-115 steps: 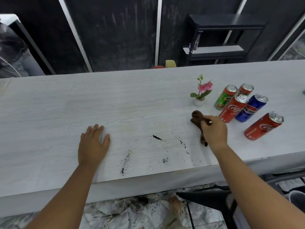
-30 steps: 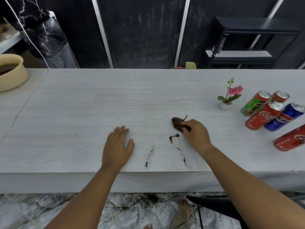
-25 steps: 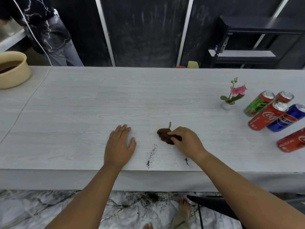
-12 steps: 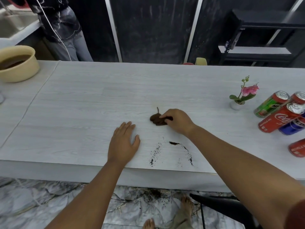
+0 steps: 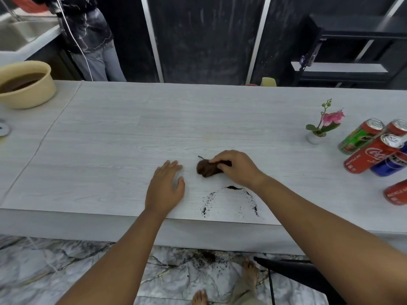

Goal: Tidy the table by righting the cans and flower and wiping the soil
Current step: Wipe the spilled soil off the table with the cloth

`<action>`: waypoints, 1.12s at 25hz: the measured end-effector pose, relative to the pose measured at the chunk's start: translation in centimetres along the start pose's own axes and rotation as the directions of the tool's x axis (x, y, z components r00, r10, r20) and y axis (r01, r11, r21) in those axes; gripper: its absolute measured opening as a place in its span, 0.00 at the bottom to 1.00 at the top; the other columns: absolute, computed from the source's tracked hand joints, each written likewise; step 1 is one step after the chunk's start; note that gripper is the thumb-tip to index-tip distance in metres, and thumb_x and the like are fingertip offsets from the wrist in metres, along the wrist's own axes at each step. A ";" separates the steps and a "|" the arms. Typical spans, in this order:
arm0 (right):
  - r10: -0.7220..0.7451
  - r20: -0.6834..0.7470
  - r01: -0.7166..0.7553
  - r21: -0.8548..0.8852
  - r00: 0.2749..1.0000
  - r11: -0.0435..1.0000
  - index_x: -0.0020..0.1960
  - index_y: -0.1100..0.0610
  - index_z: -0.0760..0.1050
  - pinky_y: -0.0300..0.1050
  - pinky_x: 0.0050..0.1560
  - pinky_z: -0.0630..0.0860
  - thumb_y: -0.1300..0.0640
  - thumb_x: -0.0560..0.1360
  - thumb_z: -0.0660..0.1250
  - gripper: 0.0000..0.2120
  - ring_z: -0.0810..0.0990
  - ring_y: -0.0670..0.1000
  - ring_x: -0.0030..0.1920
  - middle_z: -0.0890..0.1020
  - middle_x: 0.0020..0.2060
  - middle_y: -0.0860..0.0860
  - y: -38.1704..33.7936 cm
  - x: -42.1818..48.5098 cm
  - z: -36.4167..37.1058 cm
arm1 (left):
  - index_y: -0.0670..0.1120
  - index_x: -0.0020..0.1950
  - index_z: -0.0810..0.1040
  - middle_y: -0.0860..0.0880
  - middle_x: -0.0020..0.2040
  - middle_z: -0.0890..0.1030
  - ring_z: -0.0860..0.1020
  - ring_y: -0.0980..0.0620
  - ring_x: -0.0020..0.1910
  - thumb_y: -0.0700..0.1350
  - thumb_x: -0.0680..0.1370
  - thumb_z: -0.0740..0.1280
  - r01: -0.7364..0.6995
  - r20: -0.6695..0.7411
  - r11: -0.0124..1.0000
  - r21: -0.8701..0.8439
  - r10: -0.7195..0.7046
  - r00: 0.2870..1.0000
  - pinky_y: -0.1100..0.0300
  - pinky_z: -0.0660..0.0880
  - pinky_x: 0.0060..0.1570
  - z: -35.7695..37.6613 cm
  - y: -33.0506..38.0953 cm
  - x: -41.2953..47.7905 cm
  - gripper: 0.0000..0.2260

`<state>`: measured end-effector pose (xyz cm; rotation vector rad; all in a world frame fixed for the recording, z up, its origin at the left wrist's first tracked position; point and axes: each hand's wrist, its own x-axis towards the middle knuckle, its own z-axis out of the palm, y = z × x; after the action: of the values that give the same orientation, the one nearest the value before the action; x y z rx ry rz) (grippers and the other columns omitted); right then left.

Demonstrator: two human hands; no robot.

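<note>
My right hand point(image 5: 236, 167) presses a crumpled brown cloth point(image 5: 206, 168) onto the pale wooden table point(image 5: 110, 139), just behind an arc of dark soil point(image 5: 229, 199) near the front edge. Flat on the table, left of the cloth, lies my left hand point(image 5: 165, 188) with fingers spread and nothing in it. At the right a small pink flower point(image 5: 323, 124) stands upright in its white pot. Beside it stand several upright cans: a green one point(image 5: 359, 136), a red cola can point(image 5: 372, 156) and a blue one point(image 5: 391, 164).
A beige bowl point(image 5: 26, 84) with brown contents sits at the table's far left. A person stands behind the table at the left. Spilled soil point(image 5: 207, 259) lies on the marble floor by my bare feet. A black chair point(image 5: 297, 269) is below right.
My right hand swept the cloth back and forth over the soil, gathering the scattered specks into an arc; it now sits behind it. My left hand stayed flat.
</note>
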<state>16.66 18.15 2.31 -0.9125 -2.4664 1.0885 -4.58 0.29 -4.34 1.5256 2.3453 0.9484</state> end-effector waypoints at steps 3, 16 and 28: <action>-0.036 0.100 0.049 -0.129 0.994 0.990 0.70 0.45 0.82 0.35 0.69 0.69 0.61 0.81 0.72 0.20 0.77 0.42 0.67 0.83 0.68 0.43 -0.1 0.9 -0.2 | 0.53 0.77 0.76 0.51 0.79 0.75 0.65 0.56 0.82 0.46 0.86 0.65 0.099 -0.010 0.981 -0.166 -0.102 0.995 0.46 0.64 0.83 -0.7 -0.1 -0.6 0.19; 0.136 -0.495 -0.328 -0.324 0.858 0.888 0.70 0.57 0.82 0.55 0.78 0.69 0.59 0.83 0.69 0.16 0.75 0.58 0.75 0.80 0.73 0.55 13.5 -14.2 -5.8 | 0.57 0.76 0.76 0.57 0.70 0.79 0.73 0.52 0.69 0.58 0.82 0.71 -0.255 0.257 0.966 0.047 0.235 0.938 0.51 0.70 0.70 1.7 7.7 5.4 0.23; 0.047 -0.508 -0.266 -0.368 0.860 0.891 0.69 0.59 0.83 0.60 0.75 0.72 0.61 0.81 0.70 0.17 0.77 0.59 0.73 0.81 0.71 0.58 15.1 -14.1 -5.7 | 0.58 0.69 0.79 0.59 0.52 0.75 0.79 0.55 0.46 0.49 0.81 0.73 -0.036 0.132 0.995 0.097 0.023 0.991 0.66 0.71 0.41 -0.4 2.4 2.1 0.17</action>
<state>36.61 19.81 -5.27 -1.3493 -2.2413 0.2743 -3.95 2.60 -2.18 1.6109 2.3148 0.7248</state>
